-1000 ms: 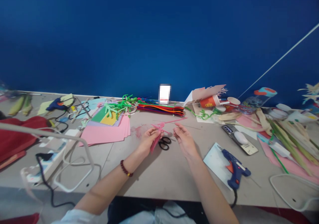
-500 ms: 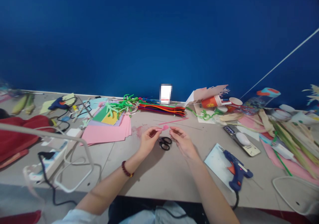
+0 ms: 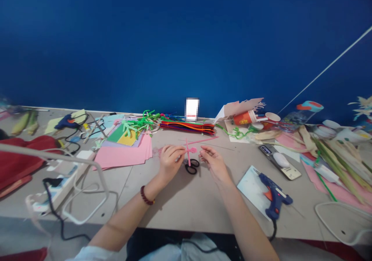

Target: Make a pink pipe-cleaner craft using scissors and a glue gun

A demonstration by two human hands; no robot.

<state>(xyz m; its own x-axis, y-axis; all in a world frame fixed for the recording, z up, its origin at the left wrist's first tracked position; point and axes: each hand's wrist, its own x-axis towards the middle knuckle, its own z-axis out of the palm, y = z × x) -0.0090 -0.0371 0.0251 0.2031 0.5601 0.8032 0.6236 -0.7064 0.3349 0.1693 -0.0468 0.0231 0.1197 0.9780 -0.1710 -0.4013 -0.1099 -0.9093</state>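
My left hand (image 3: 171, 161) pinches a pink pipe cleaner piece (image 3: 188, 151), which has a small coil at its middle and an upright stem. A long pink strand (image 3: 203, 140) crosses behind it, though I cannot tell whether the two are joined. My right hand (image 3: 213, 163) is just to the right, its fingers apart and near the coil without clearly touching it. Below the pink piece, black-handled scissors (image 3: 191, 167) lie on the beige table (image 3: 186, 203), partly covered by the stem.
A pink paper stack (image 3: 122, 155) lies left of my hands, with green pipe cleaners (image 3: 136, 125) beyond it. A multicoloured pipe cleaner bundle (image 3: 187, 127) lies ahead. A blue glue gun (image 3: 274, 196) and phone (image 3: 279, 161) lie right; a power strip (image 3: 55, 191) and cables lie left.
The pink piece has turned, and its stem now stands upright from my left fingers. Both hands have drawn slightly apart, and my left hand has shifted a little up and left.
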